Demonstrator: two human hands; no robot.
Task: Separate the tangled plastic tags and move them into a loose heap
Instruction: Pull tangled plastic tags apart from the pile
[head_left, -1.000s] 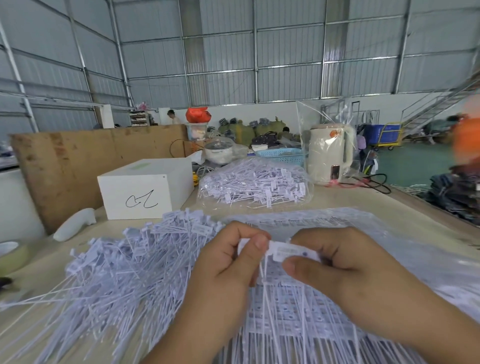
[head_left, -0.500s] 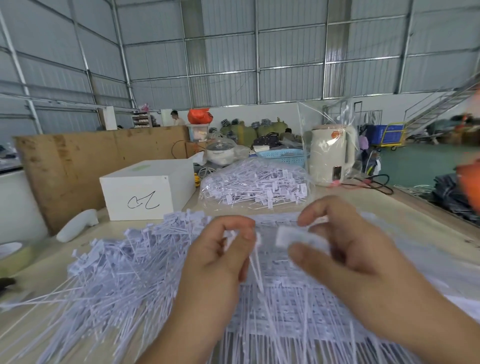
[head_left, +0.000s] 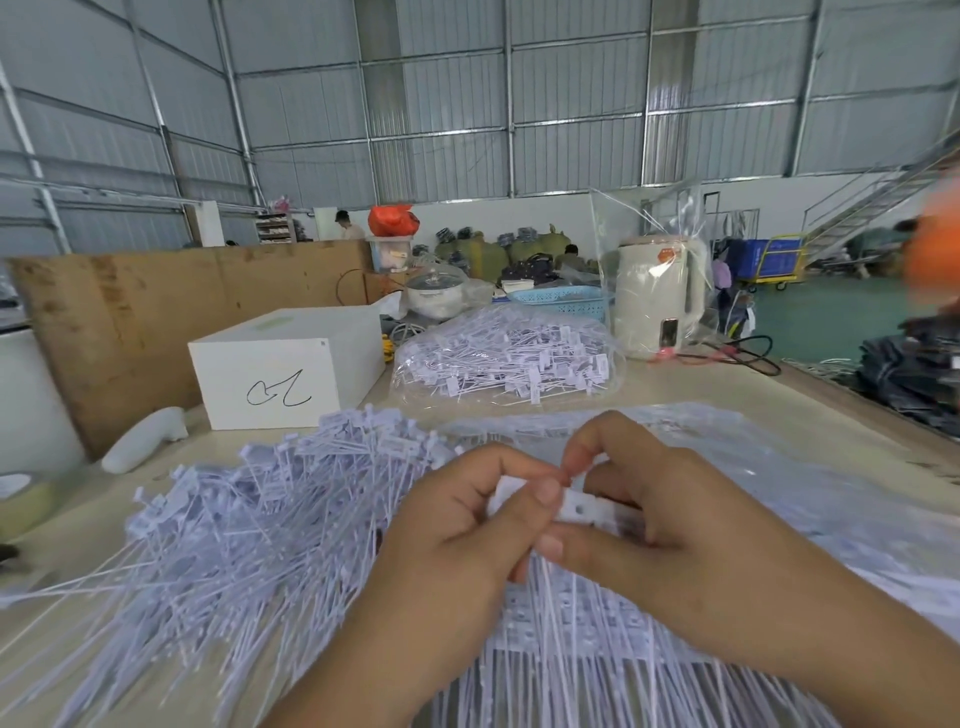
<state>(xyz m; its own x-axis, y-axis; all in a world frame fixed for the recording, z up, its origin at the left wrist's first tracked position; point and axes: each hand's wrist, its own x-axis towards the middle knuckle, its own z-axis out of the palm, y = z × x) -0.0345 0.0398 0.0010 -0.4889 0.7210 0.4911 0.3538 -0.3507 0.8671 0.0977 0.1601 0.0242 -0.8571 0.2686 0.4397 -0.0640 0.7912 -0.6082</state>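
Note:
A wide loose heap of white plastic tags (head_left: 249, 525) with long thin tails spreads over the table's left half. Under my hands lies a joined sheet of tags (head_left: 582, 629) in neat rows on clear plastic. My left hand (head_left: 467, 540) and my right hand (head_left: 670, 525) meet in the middle, both pinching the head of one strip of tags (head_left: 582, 506) between thumb and fingers. The tails hang down below my fingers.
A clear bag full of tags (head_left: 504, 358) lies behind my hands. A white box (head_left: 291, 364) stands at the back left, a bagged kettle (head_left: 654, 296) at the back right with a black cord (head_left: 748, 353). A tape roll (head_left: 21, 499) sits at the left edge.
My hands were pulled apart half a second ago, each with a tag piece. Now they have come back together and grip the same strip.

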